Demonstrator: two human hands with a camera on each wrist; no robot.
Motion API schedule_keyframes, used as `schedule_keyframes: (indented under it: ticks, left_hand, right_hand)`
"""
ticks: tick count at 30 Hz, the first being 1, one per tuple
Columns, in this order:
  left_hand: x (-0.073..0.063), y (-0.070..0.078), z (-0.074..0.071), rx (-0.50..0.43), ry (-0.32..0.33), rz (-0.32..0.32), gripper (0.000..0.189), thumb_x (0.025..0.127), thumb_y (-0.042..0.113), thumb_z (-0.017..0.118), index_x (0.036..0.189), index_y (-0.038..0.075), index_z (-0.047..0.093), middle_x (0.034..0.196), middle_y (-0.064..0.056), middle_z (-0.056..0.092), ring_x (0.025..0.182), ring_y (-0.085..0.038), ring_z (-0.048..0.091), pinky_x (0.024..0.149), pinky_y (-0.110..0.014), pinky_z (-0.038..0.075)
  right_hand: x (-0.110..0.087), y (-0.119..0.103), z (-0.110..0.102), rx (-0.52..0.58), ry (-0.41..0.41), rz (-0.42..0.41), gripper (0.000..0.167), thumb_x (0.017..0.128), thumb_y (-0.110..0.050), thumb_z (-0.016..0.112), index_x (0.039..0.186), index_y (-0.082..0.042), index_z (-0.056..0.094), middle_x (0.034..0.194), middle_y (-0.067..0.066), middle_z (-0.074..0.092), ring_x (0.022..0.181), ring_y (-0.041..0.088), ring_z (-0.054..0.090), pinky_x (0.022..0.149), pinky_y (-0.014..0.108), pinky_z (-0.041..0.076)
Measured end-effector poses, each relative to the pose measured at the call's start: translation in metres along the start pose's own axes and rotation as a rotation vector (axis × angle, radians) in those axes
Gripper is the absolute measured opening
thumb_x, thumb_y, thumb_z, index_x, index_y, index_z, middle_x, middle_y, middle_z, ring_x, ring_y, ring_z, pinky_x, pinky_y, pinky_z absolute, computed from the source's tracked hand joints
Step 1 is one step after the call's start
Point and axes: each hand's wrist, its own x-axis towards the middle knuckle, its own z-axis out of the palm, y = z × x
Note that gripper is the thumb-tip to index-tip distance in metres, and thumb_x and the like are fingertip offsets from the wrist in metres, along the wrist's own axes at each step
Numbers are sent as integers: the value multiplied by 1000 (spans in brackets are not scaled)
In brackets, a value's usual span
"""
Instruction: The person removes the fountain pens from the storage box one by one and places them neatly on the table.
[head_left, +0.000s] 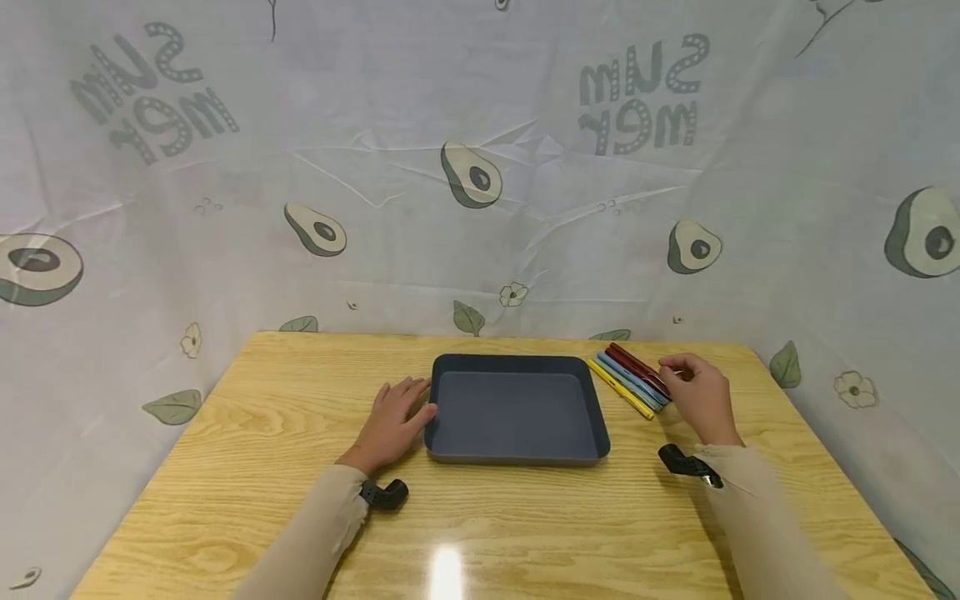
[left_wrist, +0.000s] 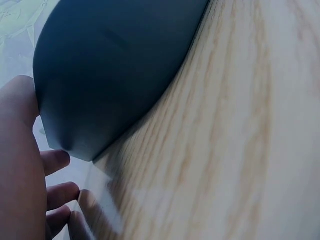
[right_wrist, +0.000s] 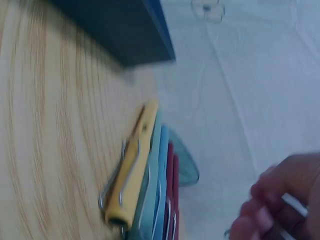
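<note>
A dark grey rectangular tray (head_left: 517, 458) lies on the wooden table. At its left side rests my left hand (head_left: 392, 423), the thumb on the rim and the other fingers spread loosely beside the outer wall. In the left wrist view, the fingertips are right at a corner of the tray (left_wrist: 110, 75). Right of the tray lies a row of pens with clips: yellow (head_left: 621, 388), light blue (head_left: 633, 379) and dark red (head_left: 637, 367). Beside the dark red pens hovers my right hand (head_left: 701, 396), its fingers loosely bent, with no pen showing between them.
The wooden table (head_left: 480, 533) reaches back to a pale cloth (head_left: 390, 275) printed with avocados, leaves and flowers. The yellow pen's far end lies close to the tray's right rim. A dark band with a small camera (head_left: 386, 495) sits on each wrist.
</note>
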Motion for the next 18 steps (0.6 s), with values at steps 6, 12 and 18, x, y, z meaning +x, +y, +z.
schedule_keyframes:
  ticks: [6, 12, 18]
  left_hand:
    - [2, -4, 0, -6, 16, -16, 65, 108, 46, 50, 162, 11, 38, 162, -16, 41, 154, -37, 29, 127, -57, 3]
    - [3, -4, -2, -23, 20, -6, 69, 108, 46, 51, 163, 11, 33, 163, -17, 39, 154, -38, 29, 127, -58, 4]
    - [5, -2, -11, -107, 38, 0, 70, 109, 45, 49, 165, 11, 27, 164, -18, 36, 153, -38, 30, 126, -61, 10]
  right_hand:
    - [-5, -20, 15, 71, 73, -113, 17, 103, -17, 65, 111, -6, 75, 103, 13, 72, 84, 6, 57, 58, 18, 47]
    - [-13, -25, 23, 63, 73, -158, 13, 102, -11, 66, 108, -6, 76, 106, 13, 72, 82, 1, 56, 61, 13, 46]
    - [-12, -27, 24, 22, 89, -237, 12, 101, -7, 65, 106, -5, 76, 105, 11, 71, 84, 10, 60, 65, 9, 45]
